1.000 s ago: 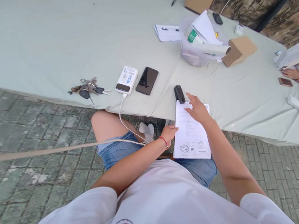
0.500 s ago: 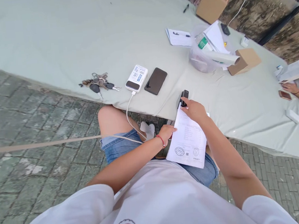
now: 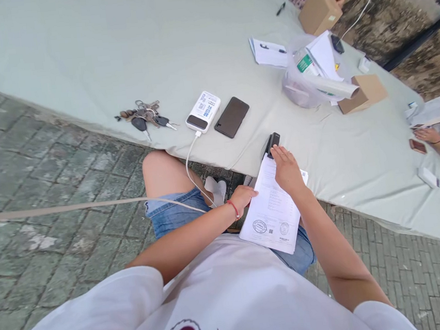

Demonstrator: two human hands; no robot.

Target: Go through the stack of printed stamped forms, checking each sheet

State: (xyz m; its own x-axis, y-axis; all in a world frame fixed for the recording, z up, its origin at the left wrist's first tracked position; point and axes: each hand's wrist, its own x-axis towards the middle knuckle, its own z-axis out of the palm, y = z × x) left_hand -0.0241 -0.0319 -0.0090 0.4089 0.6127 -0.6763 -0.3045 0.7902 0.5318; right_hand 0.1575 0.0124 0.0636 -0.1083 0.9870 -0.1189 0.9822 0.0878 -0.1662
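A printed paper sheet (image 3: 271, 214) with round stamps lies half on the table edge and half over my lap. My left hand (image 3: 244, 196), with a red cord at the wrist, holds the sheet's left edge. My right hand (image 3: 286, 169) rests flat on the upper part of the sheet, fingertips at a black stapler (image 3: 271, 143) that sits at the sheet's top corner. Whether the stapler's jaws bite the paper I cannot make out.
On the pale green table cloth (image 3: 115, 50) lie a bunch of keys (image 3: 143, 117), a white power bank (image 3: 203, 111) with a cable, a black phone (image 3: 231, 117), a plastic tub of papers (image 3: 308, 76), cardboard boxes (image 3: 364, 92) and a clipboard sheet (image 3: 269, 52). Another person's hand (image 3: 429, 135) is at the right.
My right hand moved up the sheet to the black stapler, and the stapler tilted. The sheet slid a little down and left towards my lap. The left hand kept its hold.
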